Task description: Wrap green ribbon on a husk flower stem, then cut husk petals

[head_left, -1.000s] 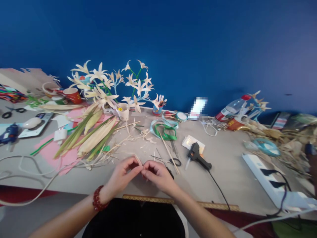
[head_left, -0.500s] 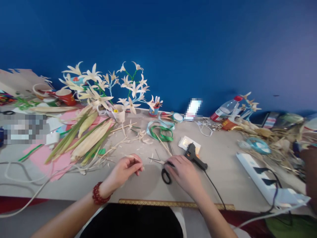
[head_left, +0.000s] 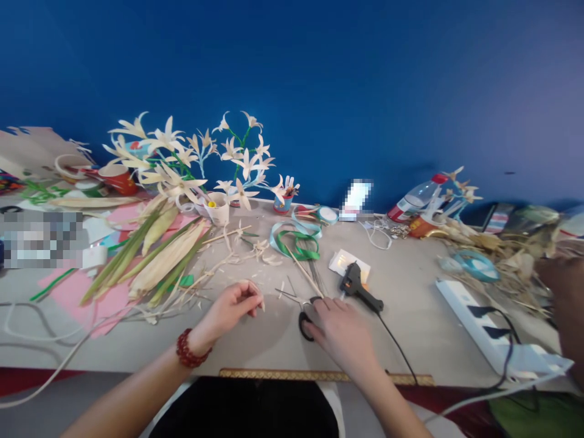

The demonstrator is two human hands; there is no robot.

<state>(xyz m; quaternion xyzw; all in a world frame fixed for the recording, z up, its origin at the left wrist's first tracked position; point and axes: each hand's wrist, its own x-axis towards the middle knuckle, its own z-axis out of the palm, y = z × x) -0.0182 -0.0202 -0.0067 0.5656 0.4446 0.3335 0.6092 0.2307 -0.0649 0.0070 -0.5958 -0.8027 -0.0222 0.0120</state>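
My left hand (head_left: 239,307) is closed in a pinch over the table, with a small pale strip of corn husk (head_left: 263,306) just showing at the fingertips. Most of the strip is hidden by the fingers. To its right, the black-handled scissors (head_left: 305,327) lie with their blades pointing left. My right hand (head_left: 342,331) is closed on their handles, thumb at the near loop and fingers over the far one. Beyond the blades are a thin pale stick (head_left: 303,267) and a green ribbon (head_left: 305,246). A black glue gun (head_left: 360,286) lies right of that hand.
Corn husks (head_left: 168,261) lie on pink paper (head_left: 109,304) at left. Behind them, husk flowers (head_left: 246,164) stand by a paper cup (head_left: 219,210). A white power strip (head_left: 483,331), a bottle (head_left: 417,198) and another person's arm (head_left: 568,304) are at right.
My hands have parted. The right one has moved right and down onto the scissors and taken their handles; the left stays in its pinch. Another person's arm has come in at right.
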